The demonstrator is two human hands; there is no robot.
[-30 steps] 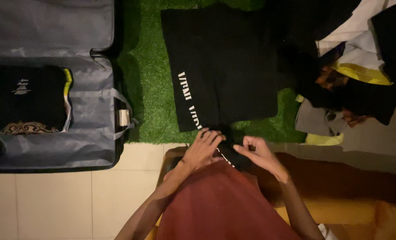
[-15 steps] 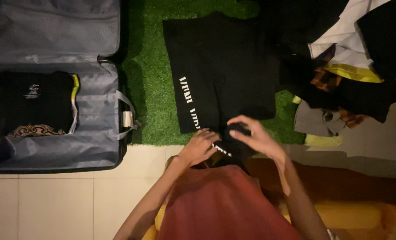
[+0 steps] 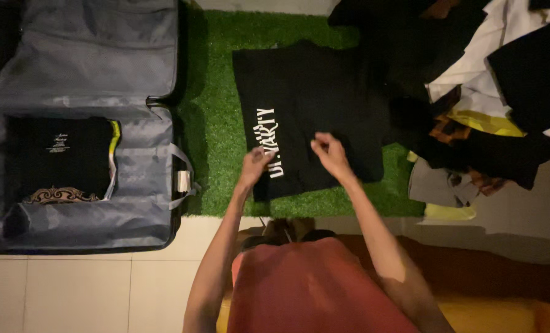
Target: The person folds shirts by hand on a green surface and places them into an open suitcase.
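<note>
On the green mat (image 3: 216, 123), both hands, left (image 3: 254, 165) and right (image 3: 329, 154), pinching the folded black shirt (image 3: 324, 92), fingertips blurred.

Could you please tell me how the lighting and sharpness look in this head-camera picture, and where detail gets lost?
Head view: dim, warm light; the black garment and the clothes pile merge into shadow, folds hardly readable. Head view: the left hand and right hand are slightly soft, perhaps from motion. Head view: the green mat and open suitcase stay fairly clear; no glare shows.
</note>
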